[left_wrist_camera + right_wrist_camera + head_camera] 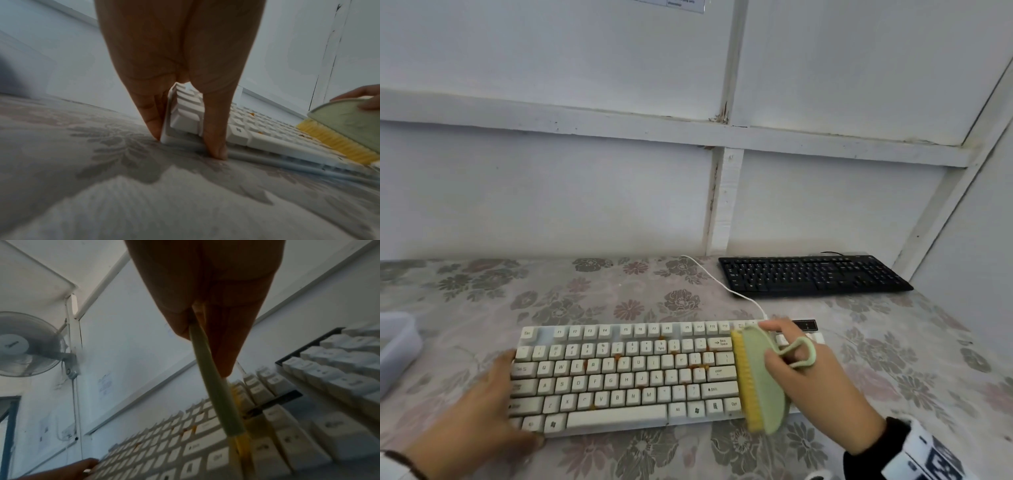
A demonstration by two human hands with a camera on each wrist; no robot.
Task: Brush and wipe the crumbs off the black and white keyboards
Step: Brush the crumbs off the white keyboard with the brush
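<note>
My left hand (pixel 479 397), fingers straight, braces the crumb-strewn white plastic keyboard (pixel 626 373) while my right hand (pixel 822 377) grips the green yellow-bristled brush (pixel 760 377); long, light leftward strokes should work best.

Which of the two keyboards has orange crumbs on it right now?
The white keyboard, nearest the person, shows orange crumbs between its keys; the green brush with yellow bristles rests on it. The black keyboard by the wall shows none.

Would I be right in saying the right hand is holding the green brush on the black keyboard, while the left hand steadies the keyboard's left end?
Not quite: the head view shows the right hand holding the green brush on the white keyboard, whose left end the left hand steadies. The black keyboard lies untouched further back.
</note>
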